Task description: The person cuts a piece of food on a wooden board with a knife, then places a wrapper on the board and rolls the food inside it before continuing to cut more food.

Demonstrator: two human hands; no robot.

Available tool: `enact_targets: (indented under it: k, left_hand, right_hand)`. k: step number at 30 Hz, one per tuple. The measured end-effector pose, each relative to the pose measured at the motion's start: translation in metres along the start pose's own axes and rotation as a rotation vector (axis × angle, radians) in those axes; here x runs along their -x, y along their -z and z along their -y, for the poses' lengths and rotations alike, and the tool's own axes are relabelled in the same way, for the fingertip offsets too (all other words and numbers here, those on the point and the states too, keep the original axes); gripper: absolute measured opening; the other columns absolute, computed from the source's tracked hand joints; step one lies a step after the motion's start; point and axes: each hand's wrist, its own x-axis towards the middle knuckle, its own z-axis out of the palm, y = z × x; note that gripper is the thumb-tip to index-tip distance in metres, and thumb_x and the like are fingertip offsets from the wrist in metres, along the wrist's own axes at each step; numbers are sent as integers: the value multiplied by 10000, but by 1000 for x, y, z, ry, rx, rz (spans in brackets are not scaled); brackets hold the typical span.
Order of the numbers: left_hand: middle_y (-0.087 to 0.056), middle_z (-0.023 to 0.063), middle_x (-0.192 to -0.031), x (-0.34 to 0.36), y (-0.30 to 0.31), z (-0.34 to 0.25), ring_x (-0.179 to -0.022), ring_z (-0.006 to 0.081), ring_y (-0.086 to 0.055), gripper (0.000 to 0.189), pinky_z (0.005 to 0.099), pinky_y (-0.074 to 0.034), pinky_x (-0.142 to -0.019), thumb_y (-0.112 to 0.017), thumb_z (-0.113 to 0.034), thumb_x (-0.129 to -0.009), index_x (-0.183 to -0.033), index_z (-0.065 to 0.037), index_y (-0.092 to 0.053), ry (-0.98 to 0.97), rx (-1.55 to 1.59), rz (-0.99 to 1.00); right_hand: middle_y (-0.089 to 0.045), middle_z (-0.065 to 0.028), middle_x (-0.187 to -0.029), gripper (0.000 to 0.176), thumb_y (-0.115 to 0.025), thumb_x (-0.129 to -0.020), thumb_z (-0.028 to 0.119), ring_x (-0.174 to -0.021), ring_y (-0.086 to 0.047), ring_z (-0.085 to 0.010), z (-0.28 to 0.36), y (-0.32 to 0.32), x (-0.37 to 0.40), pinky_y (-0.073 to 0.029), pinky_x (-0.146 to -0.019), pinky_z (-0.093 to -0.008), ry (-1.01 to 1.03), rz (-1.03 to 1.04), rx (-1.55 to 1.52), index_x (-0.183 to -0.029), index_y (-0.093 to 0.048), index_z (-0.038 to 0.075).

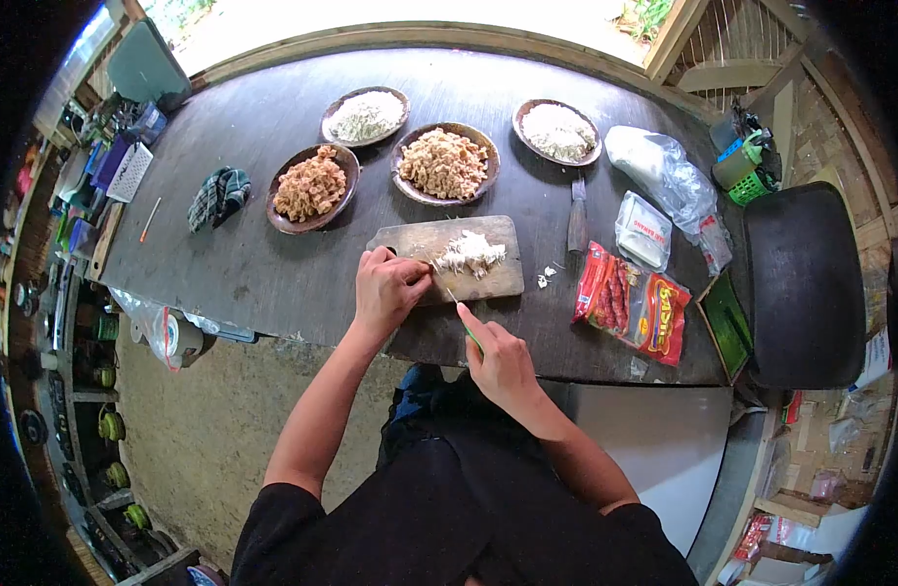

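A wooden cutting board [390, 237] lies near the table's front edge with a pile of pale shredded food [470, 254] on it. At the board's left front, my left hand [390, 286] has its fingers bent together around a small brown piece, mostly hidden by them. My right hand [500, 359] is closed on the green handle of a knife [453, 294], whose thin blade points at the board's front edge. Beyond the board stand bowls of brown chopped food [444, 164] [310, 188] and plates of white shreds [366, 116] [559, 133].
Right of the board lie a dark-handled tool [577, 220], a red sausage packet [633, 303], a white packet [643, 231] and a clear plastic bag [679, 186]. A checked cloth [218, 199] lies at the left. A black chair [804, 283] stands at the right.
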Motion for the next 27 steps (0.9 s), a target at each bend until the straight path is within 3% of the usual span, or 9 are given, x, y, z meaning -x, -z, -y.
enact_targets:
  k: [11, 20, 27]
  left_hand:
    - [-754, -15, -773, -3, 6, -6, -760, 197, -574, 109, 347, -413, -772, -839, -255, -743, -820, -179, -830, 53, -8, -21]
    - [-736, -13, -750, -2, 3, -8, -757, 194, -569, 105, 353, -406, -769, -837, -259, -736, -797, -175, -826, 57, -44, -36]
    - [-750, -36, -763, -2, 2, -6, -748, 179, -555, 105, 345, -382, -747, -845, -263, -735, -791, -180, -816, 23, -56, -62]
  right_hand:
    - [-614, -155, -790, 566, -632, -943, 57, -670, -668, -374, -7, -5, -16, -567, -629, -495, 14, 1, 36, -1497, -540, 122]
    - [-646, -171, -817, 597, -660, -912, 30, -722, -671, -380, -3, 0, -2, -550, -657, -488, 5, 0, -24, -1490, -557, 138]
    - [-628, -148, -818, 558, -628, -947, 80, -675, -690, -371, -2, -6, -10, -584, -628, -477, 4, 50, 143, -1496, -545, 133]
